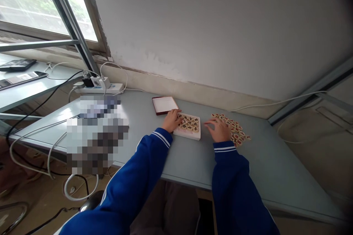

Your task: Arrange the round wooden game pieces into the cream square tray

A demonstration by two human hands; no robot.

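A white tray (187,134) on the desk holds rows of round Chinese chess pieces (189,122) with dark characters. My left hand (171,120) lies over the tray's left side, its fingers stretched out onto the pieces there and partly covering them. To the right of the tray, my right hand (220,130) hovers with thumb and index finger apart, and no piece shows between them. Beside and behind it, a loose heap of chess pieces (236,128), many with red characters, spreads over the desk; my hand hides part of the heap.
An open dark red box lid (164,105) with a white inside lies behind the tray, near the wall. A power strip (114,88) with plugs and cables stands at the back left of the desk (275,169). A blurred-out patch (96,136) covers things at left.
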